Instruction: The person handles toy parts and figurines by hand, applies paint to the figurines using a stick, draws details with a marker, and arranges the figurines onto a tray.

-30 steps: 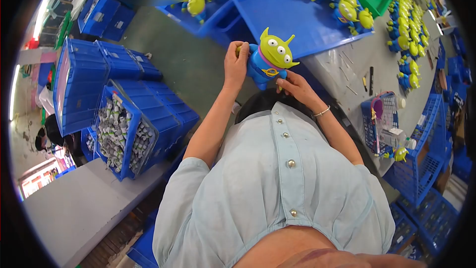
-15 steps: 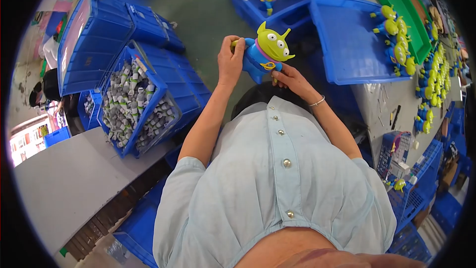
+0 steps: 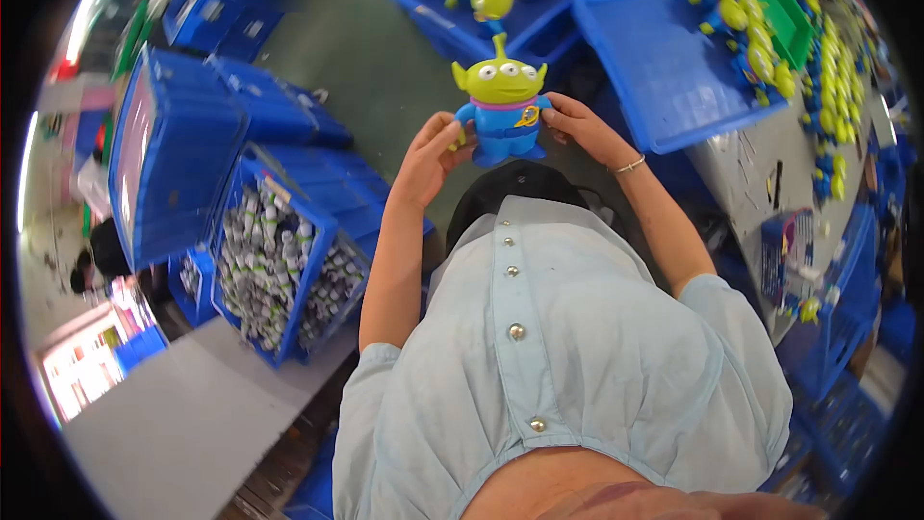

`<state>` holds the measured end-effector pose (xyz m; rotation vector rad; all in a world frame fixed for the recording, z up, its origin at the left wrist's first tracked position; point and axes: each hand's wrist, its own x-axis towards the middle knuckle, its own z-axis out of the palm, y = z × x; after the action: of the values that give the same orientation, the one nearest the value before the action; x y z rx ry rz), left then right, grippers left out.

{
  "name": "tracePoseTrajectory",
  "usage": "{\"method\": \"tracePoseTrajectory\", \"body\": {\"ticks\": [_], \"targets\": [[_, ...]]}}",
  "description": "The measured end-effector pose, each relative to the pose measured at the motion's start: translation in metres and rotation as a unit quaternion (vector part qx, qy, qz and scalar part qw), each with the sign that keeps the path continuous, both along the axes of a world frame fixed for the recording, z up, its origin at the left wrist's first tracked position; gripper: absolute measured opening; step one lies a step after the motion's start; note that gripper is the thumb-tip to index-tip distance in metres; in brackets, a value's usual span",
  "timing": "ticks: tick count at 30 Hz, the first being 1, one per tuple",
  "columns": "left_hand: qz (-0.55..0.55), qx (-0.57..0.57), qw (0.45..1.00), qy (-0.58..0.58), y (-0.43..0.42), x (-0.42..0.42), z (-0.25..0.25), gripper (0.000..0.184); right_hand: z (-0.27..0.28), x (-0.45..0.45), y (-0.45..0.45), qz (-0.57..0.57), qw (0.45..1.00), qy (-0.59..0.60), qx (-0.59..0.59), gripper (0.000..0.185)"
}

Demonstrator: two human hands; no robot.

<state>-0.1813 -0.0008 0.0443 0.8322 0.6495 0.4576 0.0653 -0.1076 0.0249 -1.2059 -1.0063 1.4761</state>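
In front of my chest is a three-eyed alien toy figure (image 3: 505, 120), with a lime-green head, blue suit, purple collar and yellow emblem. It stands nearly upright between my hands, face toward me. My left hand (image 3: 431, 156) is closed round the figure's arm on the left side, where a bit of its green hand shows. On the other side, my right hand (image 3: 584, 128) pinches the other arm between thumb and fingers. The fingertips behind the figure are hidden.
At left, a blue crate (image 3: 279, 279) is full of grey-and-white toy parts beside a pale table (image 3: 192, 414). Ahead, a blue tray (image 3: 423, 5) holds several alien figures. Another blue tray (image 3: 645, 77) and a green tray (image 3: 760, 0) lie at right, near rows of figures (image 3: 835, 87).
The figure has turned from a tilt to nearly upright, facing me, and both hands have turned with it. The whole view has shifted, with the left crates lower and the right trays higher.
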Motion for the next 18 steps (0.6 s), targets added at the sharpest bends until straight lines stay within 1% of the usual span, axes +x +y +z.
{"method": "tracePoseTrajectory", "body": {"ticks": [1,2,3,4,5,6,9,10,12,15,16,17,18], "targets": [[-0.037,-0.017,0.999,-0.023,-0.002,0.007,0.002,0.022,0.007,0.010,-0.009,0.006,1.000,-0.003,0.008,0.027],[-0.041,-0.026,0.999,-0.015,-0.005,0.016,0.005,0.025,0.020,0.015,-0.018,-0.007,1.000,-0.022,-0.004,0.026],[-0.053,-0.037,0.998,-0.010,-0.009,0.026,0.009,0.029,0.023,0.020,-0.027,-0.034,0.999,-0.007,0.000,0.026],[-0.069,-0.050,0.996,-0.005,-0.013,0.038,0.012,0.032,0.034,0.028,-0.041,-0.046,0.998,-0.002,-0.033,0.025],[-0.095,-0.057,0.994,0.004,-0.014,0.047,0.006,0.036,0.047,0.037,-0.053,-0.038,0.998,-0.042,-0.015,0.027],[-0.120,-0.063,0.991,0.013,-0.014,0.055,-0.003,0.040,0.044,0.043,-0.065,-0.050,0.997,-0.051,0.005,0.027],[-0.243,-0.057,0.968,-0.027,-0.022,0.092,-0.013,0.042,0.054,0.069,-0.108,-0.092,0.994,-0.058,0.015,0.028],[-0.269,-0.061,0.961,-0.034,-0.027,0.106,-0.016,0.044,0.053,0.076,-0.123,-0.120,0.992,-0.045,0.014,0.027],[-0.316,-0.063,0.945,-0.054,-0.047,0.140,-0.004,0.046,0.050,0.090,-0.150,-0.164,0.986,-0.016,0.017,0.024],[-0.348,-0.056,0.934,-0.062,-0.077,0.186,-0.001,0.048,0.056,0.116,-0.189,-0.232,0.969,-0.083,-0.007,0.028],[-0.351,-0.052,0.933,-0.060,-0.086,0.199,-0.002,0.049,0.053,0.127,-0.203,-0.277,0.958,-0.079,0.010,0.028],[-0.353,-0.050,0.933,-0.052,-0.093,0.210,-0.005,0.049,0.044,0.140,-0.216,-0.319,0.944,-0.076,0.028,0.029],[-0.353,-0.048,0.933,-0.045,-0.099,0.220,-0.008,0.049,0.027,0.161,-0.232,-0.361,0.927,-0.095,0.022,0.030]]}}
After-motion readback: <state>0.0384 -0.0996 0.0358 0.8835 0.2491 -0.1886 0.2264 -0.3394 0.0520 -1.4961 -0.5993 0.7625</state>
